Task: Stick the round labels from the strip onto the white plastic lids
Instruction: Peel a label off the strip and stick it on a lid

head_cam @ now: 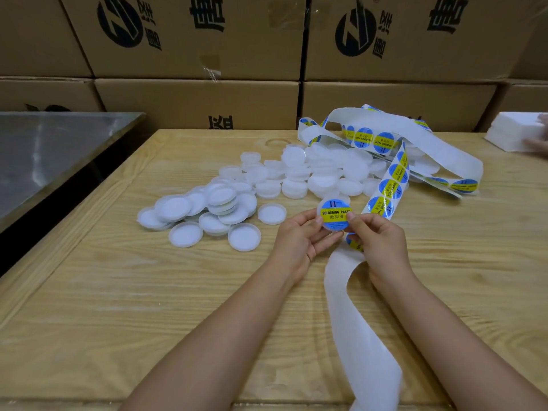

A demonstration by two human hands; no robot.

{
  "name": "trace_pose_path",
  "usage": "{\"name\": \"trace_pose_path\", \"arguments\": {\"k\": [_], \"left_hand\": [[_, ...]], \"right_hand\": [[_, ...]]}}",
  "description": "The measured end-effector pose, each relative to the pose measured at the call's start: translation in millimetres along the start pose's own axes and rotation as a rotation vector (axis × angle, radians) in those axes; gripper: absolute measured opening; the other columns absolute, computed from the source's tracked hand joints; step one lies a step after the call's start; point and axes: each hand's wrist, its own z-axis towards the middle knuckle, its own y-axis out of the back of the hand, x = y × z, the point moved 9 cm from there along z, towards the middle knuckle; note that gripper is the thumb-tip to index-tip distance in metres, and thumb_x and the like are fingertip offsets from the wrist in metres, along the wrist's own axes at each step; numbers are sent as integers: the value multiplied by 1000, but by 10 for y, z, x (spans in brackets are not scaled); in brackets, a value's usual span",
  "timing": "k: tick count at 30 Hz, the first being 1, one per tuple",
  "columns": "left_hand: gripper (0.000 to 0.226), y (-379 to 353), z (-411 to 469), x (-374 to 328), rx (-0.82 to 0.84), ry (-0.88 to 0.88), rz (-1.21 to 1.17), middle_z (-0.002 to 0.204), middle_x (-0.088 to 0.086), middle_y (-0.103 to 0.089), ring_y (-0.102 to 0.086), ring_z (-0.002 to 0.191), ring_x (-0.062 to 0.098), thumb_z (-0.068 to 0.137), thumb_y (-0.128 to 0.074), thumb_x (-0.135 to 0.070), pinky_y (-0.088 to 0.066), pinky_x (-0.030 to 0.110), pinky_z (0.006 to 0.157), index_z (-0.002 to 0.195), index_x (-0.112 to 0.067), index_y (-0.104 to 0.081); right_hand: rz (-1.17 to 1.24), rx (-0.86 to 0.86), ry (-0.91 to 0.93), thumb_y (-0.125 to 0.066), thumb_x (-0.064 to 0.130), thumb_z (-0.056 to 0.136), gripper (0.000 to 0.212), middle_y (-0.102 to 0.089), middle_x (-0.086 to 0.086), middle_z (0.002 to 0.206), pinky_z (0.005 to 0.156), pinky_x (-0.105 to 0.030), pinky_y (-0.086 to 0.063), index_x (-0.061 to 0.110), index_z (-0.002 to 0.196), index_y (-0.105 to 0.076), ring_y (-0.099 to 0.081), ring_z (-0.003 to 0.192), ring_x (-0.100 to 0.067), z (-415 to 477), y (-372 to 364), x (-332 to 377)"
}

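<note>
Lid [335, 216] pinched btwn L hand [299, 237] & R hand [379, 241]

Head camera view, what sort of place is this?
Probably a warehouse packing room: stacked cardboard cartons behind the wooden table, a heap of white plastic lids, and a label strip.

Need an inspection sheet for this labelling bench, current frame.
Surface: wooden table, light grain.
Job's things: labelled lid held in both hands; unlabelled lids piled behind; label strip looped over the pile; spent backing trails to the near edge.
Clutter: white stack far right, another hand on it.
Hands: left hand cradles the lid; right hand pinches its edge.
Cables: nothing seen.
Surroundings: cardboard boxes stacked behind; metal table to the left.
</note>
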Motion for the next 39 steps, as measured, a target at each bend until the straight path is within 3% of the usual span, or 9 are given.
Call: {"name": "trace_pose_path", "arguments": {"k": [8,13,22,27,32,36,39], "left_hand": [[22,8,-2,4,-28,-26,63,101,17,-68,-70,85,23,97,-43,-2,-56,36,83,116,4,-52],[25,6,-11,16,-30,-15,63,105,20,-67,-69,88,24,97,-43,-2,-56,37,84,120,6,-50],[19,3,4,31,-31,3,8,91,14,-71,-71,82,22,97,-43,-1,-58,35,78,114,4,-50],[20,-7,4,36,-39,1,27,88,11,-72,-71,80,21,98,-42,-2,-58,34,78,116,3,-51],[20,-18,-5,46,-49,-3,60,86,10,-73,-71,78,19,97,-45,-5,-58,33,78,115,2,-52],[25,-4,-8,37,-75,-26,95,93,13,-70,-71,78,18,97,-46,-6,-58,31,78,119,4,-51],[23,1,-18,33,-85,-45,121,96,14,-70,-71,78,18,97,-47,-6,-58,31,78,118,3,-51]], "right_hand": [[-28,-25,22,-71,21,82,21,-66,5,63,75,-31,-48,22,61,-71,-58,67,-11,3,17,0],[-39,-40,28,-71,22,82,21,-63,7,58,66,-22,-47,22,61,-69,-56,61,-6,-5,30,5],[-76,-62,95,-69,19,84,18,-61,12,53,54,-7,-41,14,67,-66,-53,54,1,-19,28,73],[-120,-87,113,-68,21,85,20,-61,2,60,55,-9,-41,11,68,-65,-53,56,-2,-38,34,101],[-230,-103,164,-65,21,87,23,-62,-4,66,64,-21,-43,5,71,-63,-54,63,-10,-54,42,167],[-342,-118,216,-66,19,86,22,-60,7,61,55,-8,-39,16,65,-60,-51,53,4,-60,33,219],[-419,-131,246,-66,18,86,20,-61,8,63,55,-5,-38,15,67,-60,-54,55,4,-61,28,237]]}}
